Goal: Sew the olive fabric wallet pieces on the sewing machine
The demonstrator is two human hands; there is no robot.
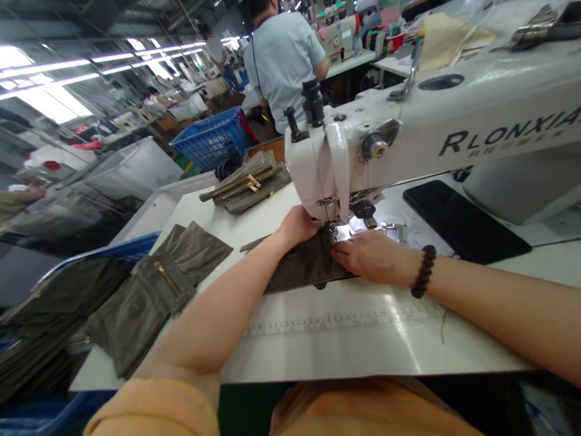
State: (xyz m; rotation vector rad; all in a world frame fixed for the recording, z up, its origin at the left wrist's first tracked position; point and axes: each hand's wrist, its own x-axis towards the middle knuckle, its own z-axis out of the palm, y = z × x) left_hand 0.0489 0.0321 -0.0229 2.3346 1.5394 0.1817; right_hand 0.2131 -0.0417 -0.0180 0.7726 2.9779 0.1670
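A dark olive fabric piece (302, 266) lies on the white table under the needle area of a white sewing machine (313, 175). My left hand (297, 227) rests on the far side of the fabric, its fingers hidden behind the machine head. Close to the lit presser foot (338, 231), my right hand (370, 257) has its fingers together on the fabric's right edge, and they look closed on it. A dark beaded bracelet (423, 271) circles the right wrist.
A black phone (465, 221) lies right of the needle. Zippered olive pieces (154, 284) lie at left, beside a stack in a blue crate (100, 257). Behind the machine is another zippered stack (247, 181). A person in light blue (288, 63) stands beyond, near a blue basket (211, 139).
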